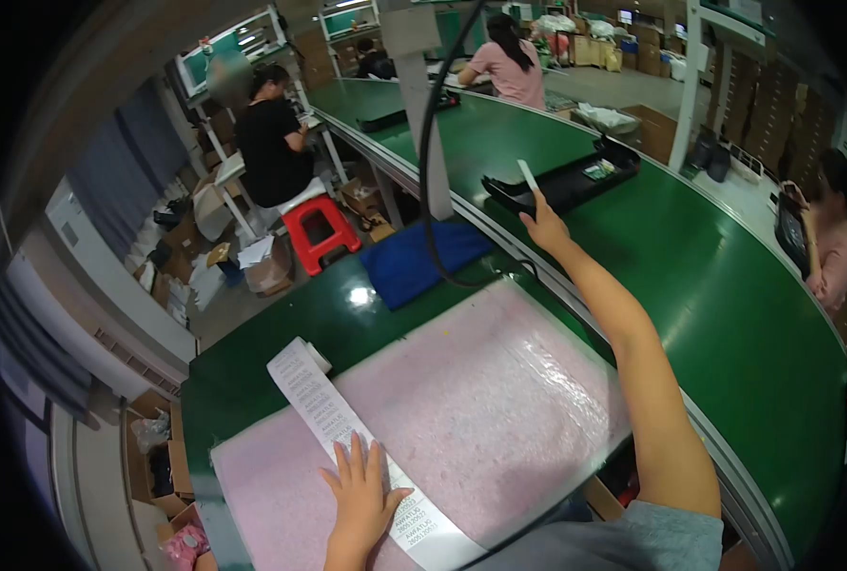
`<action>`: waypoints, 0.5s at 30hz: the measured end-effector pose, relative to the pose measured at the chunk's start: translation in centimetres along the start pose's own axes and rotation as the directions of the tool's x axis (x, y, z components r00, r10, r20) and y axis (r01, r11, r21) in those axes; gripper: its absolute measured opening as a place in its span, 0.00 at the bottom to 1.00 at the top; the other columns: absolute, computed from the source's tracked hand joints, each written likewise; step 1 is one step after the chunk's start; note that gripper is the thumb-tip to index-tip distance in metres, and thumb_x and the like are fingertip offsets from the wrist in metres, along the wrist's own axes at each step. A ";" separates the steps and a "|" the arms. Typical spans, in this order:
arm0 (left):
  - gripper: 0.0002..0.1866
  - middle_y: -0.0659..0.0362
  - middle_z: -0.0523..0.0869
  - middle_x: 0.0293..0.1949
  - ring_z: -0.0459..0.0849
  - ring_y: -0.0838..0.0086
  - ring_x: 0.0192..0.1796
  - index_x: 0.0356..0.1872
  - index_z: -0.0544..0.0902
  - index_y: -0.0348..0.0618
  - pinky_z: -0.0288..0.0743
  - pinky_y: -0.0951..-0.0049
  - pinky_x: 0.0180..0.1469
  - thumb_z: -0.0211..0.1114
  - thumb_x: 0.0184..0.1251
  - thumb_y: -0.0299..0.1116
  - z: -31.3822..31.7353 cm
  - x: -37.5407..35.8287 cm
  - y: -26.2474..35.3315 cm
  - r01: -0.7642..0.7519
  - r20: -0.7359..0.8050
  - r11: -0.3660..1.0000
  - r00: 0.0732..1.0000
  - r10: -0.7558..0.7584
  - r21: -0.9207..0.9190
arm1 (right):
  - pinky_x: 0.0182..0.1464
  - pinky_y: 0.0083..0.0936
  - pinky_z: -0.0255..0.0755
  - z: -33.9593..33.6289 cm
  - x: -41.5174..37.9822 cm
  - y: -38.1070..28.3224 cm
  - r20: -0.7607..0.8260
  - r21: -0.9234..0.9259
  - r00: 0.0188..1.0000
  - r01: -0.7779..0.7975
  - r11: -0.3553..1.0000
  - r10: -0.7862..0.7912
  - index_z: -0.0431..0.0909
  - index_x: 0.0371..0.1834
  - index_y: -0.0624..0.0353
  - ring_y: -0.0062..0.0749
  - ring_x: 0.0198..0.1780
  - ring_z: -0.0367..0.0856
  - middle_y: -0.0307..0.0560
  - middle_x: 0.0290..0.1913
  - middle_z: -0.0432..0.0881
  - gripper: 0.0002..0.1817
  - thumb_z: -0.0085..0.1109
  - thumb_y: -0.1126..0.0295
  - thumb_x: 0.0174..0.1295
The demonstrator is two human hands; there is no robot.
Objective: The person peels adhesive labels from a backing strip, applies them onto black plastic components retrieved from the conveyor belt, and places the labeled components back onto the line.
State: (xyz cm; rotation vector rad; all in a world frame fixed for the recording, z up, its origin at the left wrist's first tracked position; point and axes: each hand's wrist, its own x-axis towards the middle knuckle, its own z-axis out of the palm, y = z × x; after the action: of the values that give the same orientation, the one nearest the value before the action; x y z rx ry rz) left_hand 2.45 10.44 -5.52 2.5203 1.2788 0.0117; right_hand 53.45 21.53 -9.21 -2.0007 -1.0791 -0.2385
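My left hand [359, 497] lies flat with its fingers spread on a long strip of printed white labels [323, 409]. The strip runs from a small roll [309, 357] at its far end toward my body, across a pink, plastic-covered mat [499, 400]. Stretched out over the green conveyor belt [709, 276], my right hand [547, 228] pinches a thin white strip [528, 176] that points upward; its kind is not clear. Just beyond that hand, a black plastic casing [566, 186] rests on the belt with a small green circuit board [599, 169] inside.
A blue cloth [423, 262] lies beside a metal post [423, 114] with a black cable [427, 162] hanging before it. The belt's metal rail [561, 276] crosses under my right arm. A red stool [319, 233] stands left. Several people sit around the belt; another casing [395, 116] lies farther off.
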 end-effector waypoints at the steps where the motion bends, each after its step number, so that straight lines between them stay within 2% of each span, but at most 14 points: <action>1: 0.43 0.42 0.44 0.66 0.35 0.46 0.68 0.62 0.55 0.34 0.26 0.37 0.60 0.64 0.49 0.46 0.0 0.0 0.0 0.008 0.000 1.000 1.000 -0.008 0.007 | 0.52 0.42 0.63 0.1 1.0 0.1 0.125 -0.033 0.981 -0.149 0.988 0.152 0.50 0.62 0.56 0.57 0.54 0.66 0.62 0.55 0.65 0.32 0.52 0.60 0.57; 2: 0.42 0.41 0.45 0.66 0.35 0.45 0.68 0.62 0.56 0.34 0.25 0.36 0.60 0.64 0.50 0.47 0.0 0.1 0.1 0.014 -0.001 1.000 1.000 -0.014 0.015 | 0.52 0.42 0.63 0.5 1.6 0.8 0.121 -0.018 0.984 -0.132 0.991 0.133 0.50 0.62 0.56 0.57 0.54 0.66 0.62 0.55 0.65 0.32 0.52 0.60 0.57; 4: 0.41 0.41 0.45 0.66 0.36 0.45 0.68 0.61 0.57 0.34 0.25 0.35 0.60 0.63 0.51 0.47 0.0 0.4 0.0 0.028 -0.013 0.999 1.000 -0.028 0.023 | 0.47 0.45 0.66 1.4 1.9 2.4 0.035 -0.135 0.999 -0.032 0.990 0.037 0.56 0.58 0.57 0.57 0.47 0.72 0.64 0.48 0.72 0.27 0.50 0.59 0.58; 5: 0.40 0.41 0.46 0.66 0.36 0.45 0.68 0.61 0.57 0.34 0.25 0.35 0.59 0.63 0.51 0.47 0.0 0.4 -0.1 0.025 -0.024 1.000 0.999 -0.025 0.017 | 0.47 0.45 0.66 1.1 2.0 2.5 0.036 -0.128 0.999 -0.022 0.991 0.027 0.56 0.58 0.57 0.57 0.47 0.72 0.64 0.48 0.72 0.27 0.50 0.59 0.58; 7: 0.39 0.41 0.47 0.65 0.38 0.45 0.68 0.60 0.59 0.34 0.25 0.35 0.59 0.62 0.52 0.47 0.1 0.3 -0.2 0.009 -0.034 1.000 0.999 -0.009 0.004 | 0.40 0.47 0.69 -0.6 1.8 2.7 -0.058 -0.145 0.991 -0.128 0.981 0.121 0.65 0.49 0.59 0.59 0.37 0.75 0.65 0.35 0.77 0.20 0.48 0.59 0.58; 8: 0.39 0.41 0.47 0.65 0.38 0.45 0.68 0.60 0.59 0.34 0.25 0.35 0.59 0.62 0.52 0.47 0.2 0.3 -0.2 0.007 -0.028 1.000 1.000 -0.006 0.002 | 0.40 0.47 0.69 -1.4 1.3 3.4 -0.057 -0.150 0.991 -0.131 0.980 0.124 0.65 0.49 0.59 0.59 0.37 0.75 0.65 0.35 0.77 0.20 0.48 0.59 0.58; 10: 0.35 0.39 0.49 0.64 0.40 0.43 0.67 0.59 0.62 0.35 0.26 0.33 0.58 0.61 0.54 0.45 0.6 0.1 -0.5 -0.050 -0.075 0.998 0.996 0.048 -0.034 | 0.35 0.48 0.69 -3.4 -0.2 5.2 -0.304 -0.186 0.953 -0.064 0.980 0.005 0.69 0.40 0.60 0.61 0.30 0.75 0.63 0.26 0.77 0.15 0.48 0.60 0.58; 12: 0.32 0.38 0.50 0.63 0.41 0.42 0.66 0.58 0.64 0.36 0.27 0.31 0.57 0.60 0.55 0.44 0.8 -0.1 -0.5 -0.088 -0.097 0.994 0.992 0.082 -0.060 | 0.34 0.46 0.69 -7.1 -2.6 6.6 -0.315 -0.230 0.947 -0.142 0.963 0.064 0.71 0.38 0.59 0.59 0.31 0.76 0.63 0.28 0.77 0.13 0.48 0.61 0.58; 14: 0.29 0.41 0.51 0.64 0.42 0.45 0.67 0.57 0.66 0.39 0.28 0.37 0.61 0.60 0.55 0.42 0.9 -0.3 -0.4 -0.080 -0.096 0.994 0.993 0.072 -0.075 | 0.34 0.45 0.69 -11.3 -5.5 8.6 -0.332 -0.256 0.940 -0.172 0.951 0.080 0.72 0.37 0.59 0.56 0.31 0.76 0.61 0.27 0.78 0.12 0.48 0.62 0.57; 15: 0.28 0.43 0.52 0.64 0.43 0.47 0.67 0.56 0.67 0.41 0.28 0.40 0.62 0.60 0.56 0.40 1.0 -0.4 -0.3 -0.078 -0.094 0.993 0.993 0.070 -0.083 | 0.33 0.44 0.69 -13.7 -7.4 9.4 -0.337 -0.270 0.941 -0.133 0.954 0.035 0.72 0.37 0.58 0.55 0.30 0.77 0.60 0.26 0.77 0.11 0.48 0.63 0.57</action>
State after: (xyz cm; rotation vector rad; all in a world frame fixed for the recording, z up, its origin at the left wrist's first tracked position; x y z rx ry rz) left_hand 2.08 10.02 -6.47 2.5167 1.1908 0.1973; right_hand 58.93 4.22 -9.71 -2.1596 -0.7748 -0.6952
